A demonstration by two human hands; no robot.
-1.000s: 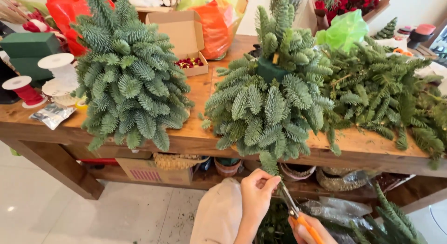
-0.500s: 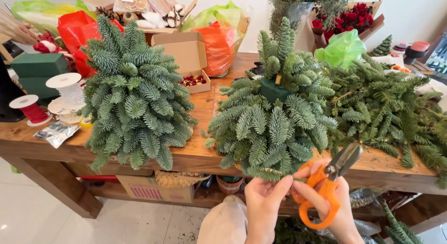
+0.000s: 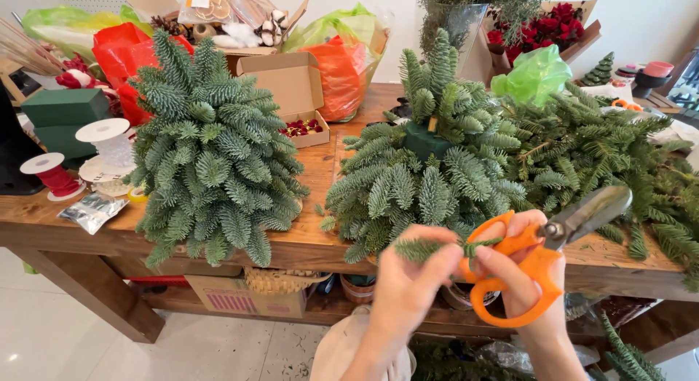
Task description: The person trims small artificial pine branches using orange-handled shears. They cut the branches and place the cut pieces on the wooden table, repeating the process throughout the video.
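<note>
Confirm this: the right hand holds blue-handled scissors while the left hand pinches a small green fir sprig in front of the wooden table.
Not quite: the head view shows orange-handled scissors, not blue, in the right hand. The left hand does pinch the small green fir sprig before the wooden table.

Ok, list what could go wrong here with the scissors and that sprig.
The left hand pinches a short fir sprig right beside the orange-handled scissors in the right hand, so its fingers could get nicked. The sprig might also drop over the table edge to the floor.
</note>
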